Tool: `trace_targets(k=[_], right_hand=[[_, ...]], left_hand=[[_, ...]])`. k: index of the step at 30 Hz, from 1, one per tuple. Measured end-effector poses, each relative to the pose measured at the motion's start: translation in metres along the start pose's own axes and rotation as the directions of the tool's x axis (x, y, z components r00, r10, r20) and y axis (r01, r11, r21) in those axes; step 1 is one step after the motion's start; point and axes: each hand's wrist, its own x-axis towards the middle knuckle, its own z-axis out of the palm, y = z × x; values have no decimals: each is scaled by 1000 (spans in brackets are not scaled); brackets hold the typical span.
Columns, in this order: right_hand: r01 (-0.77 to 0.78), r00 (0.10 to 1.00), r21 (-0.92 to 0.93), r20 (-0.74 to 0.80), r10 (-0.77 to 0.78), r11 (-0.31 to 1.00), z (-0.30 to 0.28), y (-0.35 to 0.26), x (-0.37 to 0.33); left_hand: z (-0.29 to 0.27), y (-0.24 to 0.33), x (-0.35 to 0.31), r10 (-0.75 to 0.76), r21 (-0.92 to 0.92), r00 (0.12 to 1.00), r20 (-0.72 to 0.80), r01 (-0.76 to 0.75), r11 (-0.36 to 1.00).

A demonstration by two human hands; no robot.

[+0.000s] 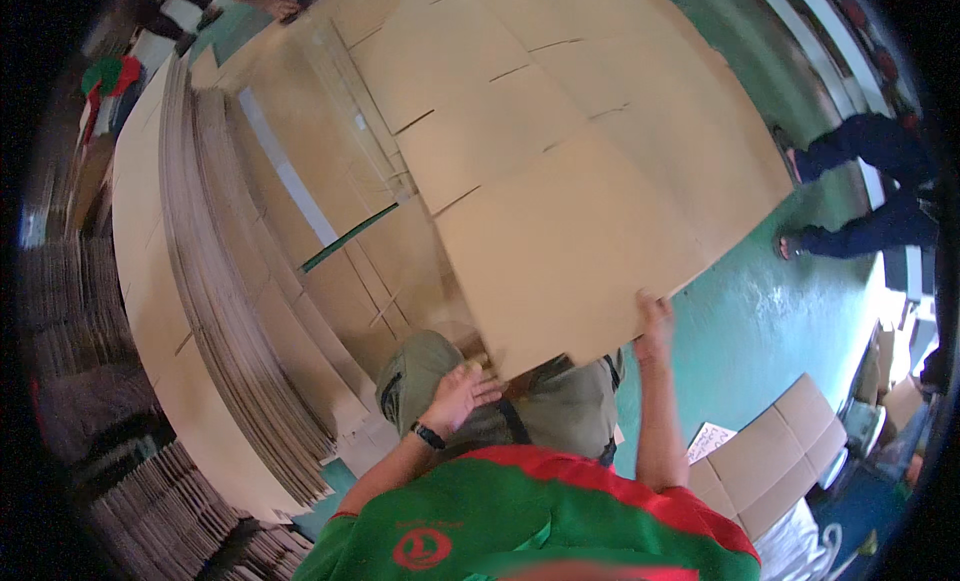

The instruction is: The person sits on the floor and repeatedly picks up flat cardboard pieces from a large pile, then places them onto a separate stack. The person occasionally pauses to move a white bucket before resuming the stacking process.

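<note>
The person's right hand has its fingers closed on the near right edge of a large, flat, light-brown cardboard sheet marked with short slits and crease lines. The left hand, a black wristwatch on its wrist, is at the sheet's near left corner with its fingers fairly straight; from here I cannot tell whether it grips the edge or only rests against it. The sheet stretches away in front of the person, well past the knees, which show in olive-grey cloth trousers just under its near edge. A green shirt with red shoulders fills the bottom of the view. Left of the sheet lies more flat brown cardboard with a long pale strip across it, and beyond that a tall, slightly curving stack of brown cardboard sheets, its layered edges showing. Further left, darker bundles of flattened cardboard stand in shadow. To the right runs a shiny green floor, where somebody in dark blue trousers stands beyond the sheet. At lower right leans a creased brown cardboard panel, and at the far top another person's hand shows near the cardboard.
</note>
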Motion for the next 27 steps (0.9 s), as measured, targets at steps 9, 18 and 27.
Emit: trace_targets(k=[9, 18, 27], right_hand=[[419, 826, -433, -183, -533, 798, -167, -248, -169], [452, 558, -590, -398, -728, 669, -394, -227, -568], [-272, 502, -137, -865, 19, 952, -456, 41, -768]], left_hand=[[125, 134, 48, 700, 731, 327, 635, -547, -407], [403, 174, 30, 94, -36, -304, 948, -397, -917], [531, -116, -53, -457, -386, -98, 884, -704, -596]])
